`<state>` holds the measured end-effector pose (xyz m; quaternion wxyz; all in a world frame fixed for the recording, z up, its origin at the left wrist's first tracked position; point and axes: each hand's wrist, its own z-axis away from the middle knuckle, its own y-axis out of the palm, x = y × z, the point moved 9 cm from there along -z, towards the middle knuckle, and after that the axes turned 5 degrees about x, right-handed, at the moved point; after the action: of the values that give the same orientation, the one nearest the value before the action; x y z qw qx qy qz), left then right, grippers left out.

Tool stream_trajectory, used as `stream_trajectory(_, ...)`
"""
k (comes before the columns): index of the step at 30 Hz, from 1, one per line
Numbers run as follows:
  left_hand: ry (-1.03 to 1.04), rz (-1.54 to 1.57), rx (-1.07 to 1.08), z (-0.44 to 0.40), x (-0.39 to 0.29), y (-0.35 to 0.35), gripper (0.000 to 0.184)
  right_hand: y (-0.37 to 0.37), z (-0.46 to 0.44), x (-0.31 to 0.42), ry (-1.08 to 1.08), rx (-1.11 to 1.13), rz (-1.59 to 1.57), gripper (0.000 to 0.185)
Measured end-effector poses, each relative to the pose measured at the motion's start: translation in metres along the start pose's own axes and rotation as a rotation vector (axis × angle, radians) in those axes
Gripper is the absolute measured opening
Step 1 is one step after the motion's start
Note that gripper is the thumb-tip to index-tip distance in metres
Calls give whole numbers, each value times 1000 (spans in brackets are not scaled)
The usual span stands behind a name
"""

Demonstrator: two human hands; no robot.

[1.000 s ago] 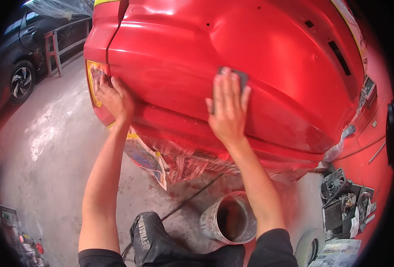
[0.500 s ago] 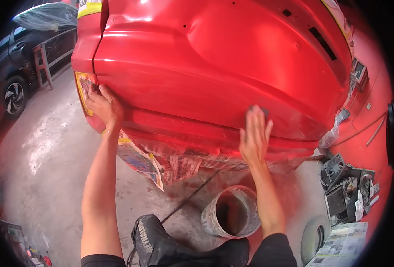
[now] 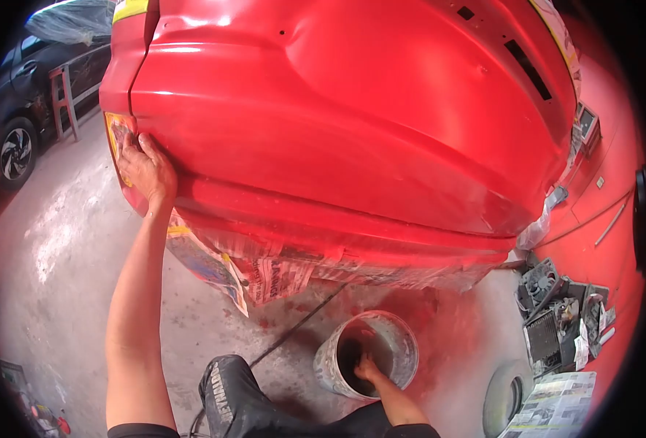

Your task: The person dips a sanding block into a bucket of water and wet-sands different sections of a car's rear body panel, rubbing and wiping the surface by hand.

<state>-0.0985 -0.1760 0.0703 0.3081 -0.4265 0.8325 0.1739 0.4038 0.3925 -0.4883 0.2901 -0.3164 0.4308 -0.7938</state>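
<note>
L hand, fingers part-spread, on yellow-taped patch, L edge of curved red car panel. R hand in round whitish bucket below lower edge; grip hidden, can't tell. Risk: L pressure could loosen patch; R-arm knock could tip bucket.

The floor bears a bucket and a tyre.

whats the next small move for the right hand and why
Probably lift the right hand out of the bucket toward the red car: it is down inside the bucket, while the left hand rests on the car. What the right hand holds, if anything, is hidden.
</note>
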Motion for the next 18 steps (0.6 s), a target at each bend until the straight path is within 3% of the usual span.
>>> stream_trajectory(3, -2, 9, 7, 2, -2, -2, 47, 14, -3, -20, 185, 173, -87, 73)
stream_trajectory(8, -46, 27, -3, -1, 7, 3, 49, -23, 33, 6, 415, 129, -443, 57)
stream_trajectory(11, -35, 56, -10, 4, 4, 2, 50, -66, 59, 32, 428, 121, -822, 49)
stream_trajectory(13, -61, 57, 7, 5, 7, 3, 49, -111, 78, 41, 324, 175, -1079, 56)
stream_trajectory(15, -36, 67, 1, 3, 11, 6, 48, -194, 102, 86, 116, -57, -1199, 49)
stream_trajectory(17, -25, 74, -4, 6, 14, 7, 48, -310, 130, 200, -213, -58, -955, 49)
stream_trajectory(18, -23, 79, -11, 6, 14, 7, 48, -367, 150, 261, -359, -233, -654, 46)
